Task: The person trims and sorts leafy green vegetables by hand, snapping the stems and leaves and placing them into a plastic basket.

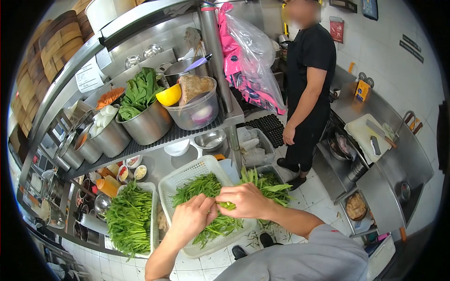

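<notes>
Above a white perforated basket [167,187] of cut green stems [220,227], my two hands meet. My left hand [194,215] has its fingers pinched together on a piece of green stem. Right beside it, my right hand [243,200] is closed round the same green stem [228,205], whose end shows below the fingers. Long leafy greens [272,187] lie just beyond my right hand. A second white basket [154,206], heaped with green stems [129,218], stands to the left.
A steel shelf [187,131] with metal pots [149,124] and a clear tub [194,112] stands ahead. A person in black [311,84] stands at the back right, near a steel counter [403,140] with a cutting board [365,136] and knife [380,132].
</notes>
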A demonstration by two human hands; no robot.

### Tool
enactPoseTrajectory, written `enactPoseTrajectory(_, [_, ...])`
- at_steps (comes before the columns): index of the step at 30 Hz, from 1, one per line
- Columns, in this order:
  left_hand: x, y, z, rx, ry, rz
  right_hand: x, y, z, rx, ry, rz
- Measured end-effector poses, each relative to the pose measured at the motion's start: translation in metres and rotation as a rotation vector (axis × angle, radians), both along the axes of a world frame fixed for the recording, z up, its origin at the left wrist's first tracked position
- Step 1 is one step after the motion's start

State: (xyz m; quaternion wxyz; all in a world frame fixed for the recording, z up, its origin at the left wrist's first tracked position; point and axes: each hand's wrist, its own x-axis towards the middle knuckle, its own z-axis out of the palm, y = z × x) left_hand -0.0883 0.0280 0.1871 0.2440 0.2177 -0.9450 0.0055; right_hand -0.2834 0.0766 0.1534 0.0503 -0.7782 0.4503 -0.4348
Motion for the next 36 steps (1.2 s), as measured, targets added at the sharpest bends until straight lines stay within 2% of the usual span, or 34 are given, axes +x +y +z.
enactPoseTrajectory(5, [-0.049, -0.004, -0.010, 0.130, 0.173, -0.183, -0.033, 0.020, -0.011, -0.163, -0.074, -0.123])
enactPoseTrajectory(11, [-0.126, -0.013, -0.039, 0.626, 0.258, -0.319, -0.079, 0.048, -0.035, -0.257, -0.076, -0.399])
enactPoseTrajectory(14, [-0.162, -0.038, -0.070, 0.534, 0.211, -0.369, -0.102, 0.058, -0.053, -0.218, -0.255, -0.474])
enactPoseTrajectory(16, [-0.177, -0.050, -0.087, 0.488, 0.160, -0.249, -0.112, 0.060, -0.054, 0.003, -0.725, -0.544])
enactPoseTrajectory(18, [-0.180, -0.060, -0.104, 0.354, 0.214, -0.191, -0.129, 0.058, -0.056, 0.062, -0.983, -0.524])
enactPoseTrajectory(20, [-0.168, -0.053, -0.088, 0.627, 0.249, -0.204, -0.143, 0.054, -0.063, 0.113, -1.243, -0.406])
enactPoseTrajectory(24, [-0.120, -0.069, -0.082, 0.597, 0.248, -0.172, -0.143, 0.038, -0.071, 0.120, -1.378, -0.286])
enactPoseTrajectory(26, [-0.085, -0.078, -0.079, 0.806, 0.312, -0.053, -0.138, 0.028, -0.071, 0.156, -1.427, -0.173])
enactPoseTrajectory(28, [-0.046, -0.090, -0.090, 0.887, 0.377, 0.053, -0.125, 0.018, -0.058, 0.261, -1.657, 0.112])
enactPoseTrajectory(29, [-0.026, -0.094, -0.098, 0.896, 0.399, 0.102, -0.126, 0.014, -0.060, 0.305, -1.744, 0.439])
enactPoseTrajectory(30, [-0.010, -0.097, -0.106, 0.903, 0.424, 0.139, -0.122, 0.004, -0.065, 0.229, -1.784, 0.810])
enactPoseTrajectory(32, [0.012, -0.091, -0.112, 0.869, 0.230, 0.248, -0.095, -0.007, -0.066, 0.115, -1.985, 0.972])
enactPoseTrajectory(33, [0.020, -0.087, -0.116, 0.853, 0.133, 0.294, -0.097, -0.022, -0.096, 0.049, -1.418, 0.582])
enactPoseTrajectory(35, [0.026, -0.073, -0.142, 0.809, 0.025, 0.252, -0.066, -0.032, -0.085, 0.535, -1.208, -0.049])
enactPoseTrajectory(36, [0.027, -0.064, -0.154, 0.754, -0.069, 0.218, -0.064, -0.047, -0.122, 0.502, -0.902, -0.230])
